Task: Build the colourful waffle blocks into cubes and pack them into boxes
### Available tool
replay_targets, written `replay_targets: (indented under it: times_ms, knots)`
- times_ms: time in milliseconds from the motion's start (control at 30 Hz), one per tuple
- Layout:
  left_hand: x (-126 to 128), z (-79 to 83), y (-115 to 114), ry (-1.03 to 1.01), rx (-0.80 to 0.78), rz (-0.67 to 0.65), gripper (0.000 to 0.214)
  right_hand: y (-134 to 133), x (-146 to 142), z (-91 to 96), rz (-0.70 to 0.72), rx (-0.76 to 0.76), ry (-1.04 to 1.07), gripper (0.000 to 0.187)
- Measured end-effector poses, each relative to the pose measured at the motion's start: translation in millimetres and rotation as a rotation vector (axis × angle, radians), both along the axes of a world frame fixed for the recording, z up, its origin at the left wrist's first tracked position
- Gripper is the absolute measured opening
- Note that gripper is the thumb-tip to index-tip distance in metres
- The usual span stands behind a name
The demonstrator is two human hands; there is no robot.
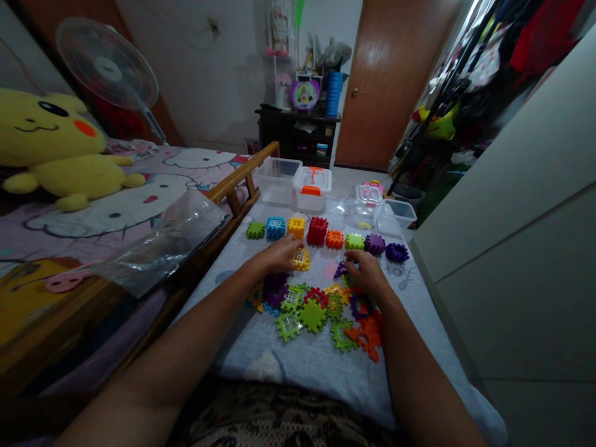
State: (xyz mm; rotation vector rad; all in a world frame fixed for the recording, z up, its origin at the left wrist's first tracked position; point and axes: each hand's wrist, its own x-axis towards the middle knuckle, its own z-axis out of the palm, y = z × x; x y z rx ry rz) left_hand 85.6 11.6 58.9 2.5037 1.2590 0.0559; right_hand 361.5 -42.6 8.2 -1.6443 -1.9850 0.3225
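My left hand (280,254) is closed at the edge of a yellow window tile (302,259), just in front of a stack of yellow tiles (296,227). To the right, my right hand (366,271) hovers low with fingers apart, beside a purple toothed piece (340,269). Between my forearms lies a loose pile of plastic interlocking tiles: a solid green tile (313,315), a green window tile (289,325), red tiles (316,297), orange pieces (367,336) and a dark purple ring piece (361,306). My right wrist partly covers the pile.
Colour-sorted stacks form a row beyond my hands, including blue (275,228), red (317,231), orange (334,239) and purple (397,252). Clear plastic boxes (278,180) stand behind. A wooden rail (242,174) borders the left, a pale cabinet (512,236) the right.
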Motion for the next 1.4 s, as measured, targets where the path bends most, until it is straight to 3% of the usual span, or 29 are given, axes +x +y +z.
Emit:
replay_targets:
  times_ms: [233, 600, 867, 1067, 1200, 1400]
  knots:
    - [17.2, -4.7, -2.0, 0.155, 0.005, -0.047, 0.047, -0.9, 0.4, 1.1, -0.012, -0.033, -0.019, 0.024]
    - [24.1, 1.7, 2.6, 0.291, 0.032, -0.072, 0.045, -1.6, -2.0, 5.1, -0.016, -0.063, -0.021, 0.023]
    - [15.9, 6.0, -0.3, 0.176, 0.143, -0.06, 0.044, -0.2, 1.0, 0.7, -0.022, -0.066, -0.005, 0.026]
    - [-1.2, 31.4, 35.7, 0.066, 0.283, 0.009, 0.049, -0.4, 0.7, 2.2, -0.03, -0.083, 0.0, 0.027]
    - [-0.5, 50.1, 67.4, 0.113, 0.263, 0.067, 0.049, -0.4, 0.8, 3.0, -0.031, -0.086, 0.007, 0.026]
    - [9.5, 49.3, 87.7, 0.198, 0.178, 0.103, 0.049, 0.0, 3.1, 1.1, -0.025, -0.068, 0.008, 0.027]
